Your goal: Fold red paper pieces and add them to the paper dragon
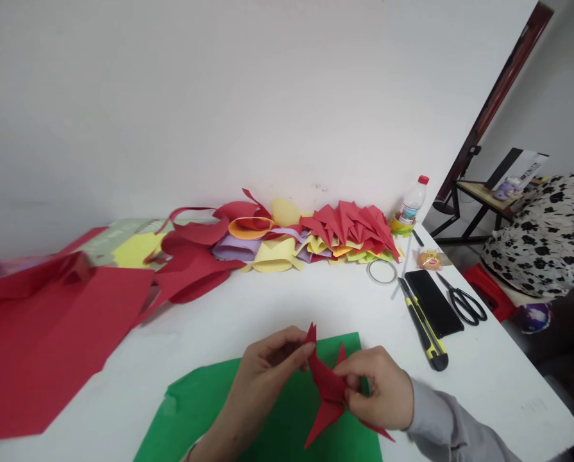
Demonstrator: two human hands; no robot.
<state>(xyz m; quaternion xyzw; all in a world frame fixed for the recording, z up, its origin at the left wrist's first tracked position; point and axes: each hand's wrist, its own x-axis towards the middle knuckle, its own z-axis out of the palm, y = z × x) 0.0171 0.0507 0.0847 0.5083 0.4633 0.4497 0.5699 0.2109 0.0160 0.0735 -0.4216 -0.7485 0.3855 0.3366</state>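
Both my hands hold a folded red paper piece (328,388) with pointed tips, just above a green paper sheet (195,410) lying on the white table (287,308). My left hand (262,378) pinches its upper point between thumb and fingers. My right hand (380,388), in a grey sleeve, grips the middle of the piece from the right.
Large red sheets (46,333) lie at the left. Folded red, yellow, purple and orange paper shapes (291,240) line the wall. At the right are a tape ring (381,271), a yellow-black utility knife (424,327), a black phone (433,301), scissors (464,301) and a water bottle (412,205).
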